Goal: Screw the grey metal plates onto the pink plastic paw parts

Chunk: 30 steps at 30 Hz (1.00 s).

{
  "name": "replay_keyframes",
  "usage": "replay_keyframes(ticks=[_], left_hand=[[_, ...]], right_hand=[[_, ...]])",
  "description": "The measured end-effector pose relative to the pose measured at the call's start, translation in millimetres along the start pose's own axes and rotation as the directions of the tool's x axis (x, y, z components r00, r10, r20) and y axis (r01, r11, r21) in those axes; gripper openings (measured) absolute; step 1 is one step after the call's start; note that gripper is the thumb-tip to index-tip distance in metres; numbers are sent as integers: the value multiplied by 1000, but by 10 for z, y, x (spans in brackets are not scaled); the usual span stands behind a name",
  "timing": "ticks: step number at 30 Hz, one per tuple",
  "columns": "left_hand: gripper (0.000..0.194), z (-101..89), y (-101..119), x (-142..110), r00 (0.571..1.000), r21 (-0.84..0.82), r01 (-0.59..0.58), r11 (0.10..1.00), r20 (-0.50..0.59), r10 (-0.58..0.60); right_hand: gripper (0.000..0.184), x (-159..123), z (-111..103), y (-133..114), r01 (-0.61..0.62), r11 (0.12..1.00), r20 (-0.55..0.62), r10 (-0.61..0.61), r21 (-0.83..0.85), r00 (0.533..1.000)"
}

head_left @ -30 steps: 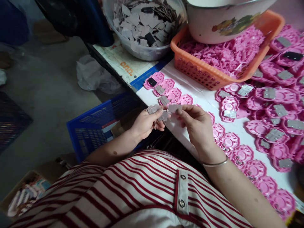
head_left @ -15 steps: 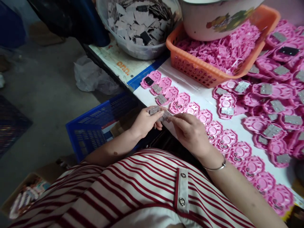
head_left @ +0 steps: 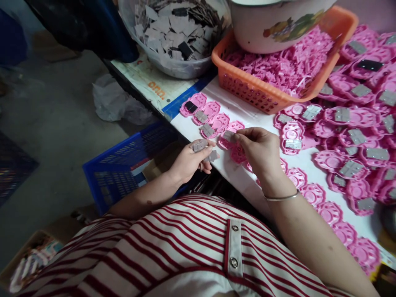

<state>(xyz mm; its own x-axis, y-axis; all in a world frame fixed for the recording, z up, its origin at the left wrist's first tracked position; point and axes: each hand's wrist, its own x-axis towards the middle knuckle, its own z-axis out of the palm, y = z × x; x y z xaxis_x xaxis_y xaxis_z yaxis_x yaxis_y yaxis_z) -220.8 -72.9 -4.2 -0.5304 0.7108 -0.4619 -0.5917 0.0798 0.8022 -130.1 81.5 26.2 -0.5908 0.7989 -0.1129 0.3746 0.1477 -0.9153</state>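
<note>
White table [head_left: 247, 189], concrete floor alongside | right hand [head_left: 262, 152] pinches grey plate [head_left: 229, 136] at fingertips, over pink cases [head_left: 234, 127] | left hand [head_left: 193, 161] clasps grey plates [head_left: 200, 145]

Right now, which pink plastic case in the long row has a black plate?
The end case by the blue strip; the next two have grey plates.

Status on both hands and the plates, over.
Left hand gripping grey plates. Right hand holding one plate over pink casing. Nothing visibly blocking.
</note>
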Motion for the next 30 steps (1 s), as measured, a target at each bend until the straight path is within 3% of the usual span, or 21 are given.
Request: replay_keyframes(ticks=[9,16,22,30], left_hand=[[29,-18,20,-26,997,-57,33,998,76,-29],[22,36,19,-34,997,-107,13,994,82,-4],[21,71,-23,-69,994,-89,62,994,97,-53],[26,95,-114,-105,992,33,43,999,121,-46]], right_hand=[[19,-11,-17,-11,-10,999,-20,9,-50,1000],[23,-365,2,-72,-50,999,246,49,0,968],[21,-491,67,71,-109,983,237,73,146,969],[17,-486,-106,58,-95,978,169,64,185,984]])
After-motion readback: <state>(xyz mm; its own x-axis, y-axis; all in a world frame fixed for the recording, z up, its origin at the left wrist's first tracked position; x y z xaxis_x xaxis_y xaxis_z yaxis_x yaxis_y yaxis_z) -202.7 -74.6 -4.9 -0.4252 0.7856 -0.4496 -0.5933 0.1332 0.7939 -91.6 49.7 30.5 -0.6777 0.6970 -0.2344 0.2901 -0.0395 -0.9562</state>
